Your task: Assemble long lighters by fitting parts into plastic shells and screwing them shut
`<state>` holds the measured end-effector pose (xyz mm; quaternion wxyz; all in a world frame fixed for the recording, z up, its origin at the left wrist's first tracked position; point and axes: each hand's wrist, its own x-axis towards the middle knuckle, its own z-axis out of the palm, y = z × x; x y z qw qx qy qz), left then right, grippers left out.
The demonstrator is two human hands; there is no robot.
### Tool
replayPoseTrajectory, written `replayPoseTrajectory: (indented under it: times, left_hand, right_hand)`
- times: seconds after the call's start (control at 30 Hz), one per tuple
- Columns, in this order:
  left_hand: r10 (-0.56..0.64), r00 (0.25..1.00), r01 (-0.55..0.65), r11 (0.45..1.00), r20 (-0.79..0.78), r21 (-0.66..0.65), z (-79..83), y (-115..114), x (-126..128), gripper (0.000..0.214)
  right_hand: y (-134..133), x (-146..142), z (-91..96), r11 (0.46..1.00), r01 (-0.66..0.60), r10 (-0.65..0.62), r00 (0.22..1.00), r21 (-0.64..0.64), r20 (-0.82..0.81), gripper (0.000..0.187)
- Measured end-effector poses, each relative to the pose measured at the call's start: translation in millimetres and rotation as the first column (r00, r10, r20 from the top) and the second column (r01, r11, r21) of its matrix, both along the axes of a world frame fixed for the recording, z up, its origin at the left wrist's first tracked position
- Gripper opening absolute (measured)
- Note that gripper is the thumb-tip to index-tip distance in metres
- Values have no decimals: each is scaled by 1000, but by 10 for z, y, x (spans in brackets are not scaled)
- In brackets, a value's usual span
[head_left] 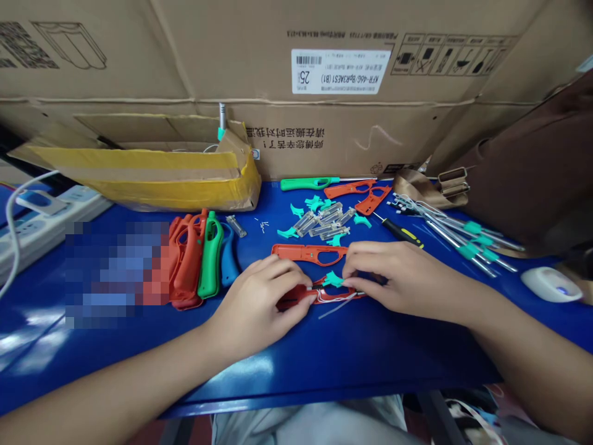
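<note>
My left hand [259,303] is curled over the left end of a red lighter shell half [324,295] lying on the blue table [324,352], pinning it down. My right hand [393,278] pinches a small teal trigger piece [332,279] and thin white wires at the shell's middle. A second orange shell half [308,253] lies just behind both hands.
Behind lie loose teal triggers and clear tubes [322,222], more orange halves [365,194], a green lighter [308,183], a screwdriver [401,233] and metal rods with teal collars [463,238]. Stacked shells [199,259] sit left. A yellow-taped box [162,176], power strip [41,216] and white mouse [551,284] flank them.
</note>
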<state>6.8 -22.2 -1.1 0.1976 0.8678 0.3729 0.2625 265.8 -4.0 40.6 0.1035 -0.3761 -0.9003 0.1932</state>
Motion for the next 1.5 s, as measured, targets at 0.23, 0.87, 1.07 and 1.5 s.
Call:
replayPoseTrajectory:
  times: [0.23,0.87,1.07,1.5]
  left_hand:
    - [-28,999,28,1000,-41,2,-14,6,-18,8]
    - [-14,1000,14,1000,-8,-14,-41,34,-32,9]
    - [-7,1000,7,1000,-1,-18,-33,38,-30,10]
    - [-23,1000,23,1000,-10,-4,-61,30,-24,12]
  right_hand:
    - [17,12,-3,997,-67,71,991,-43,113,13]
    - [21,-57,-113,977,-210,200,962,38,186,20]
    - [17,-86,-135,970,-226,203,958,95,203,22]
    - [14,-131,-189,969,-220,185,947,112,261,21]
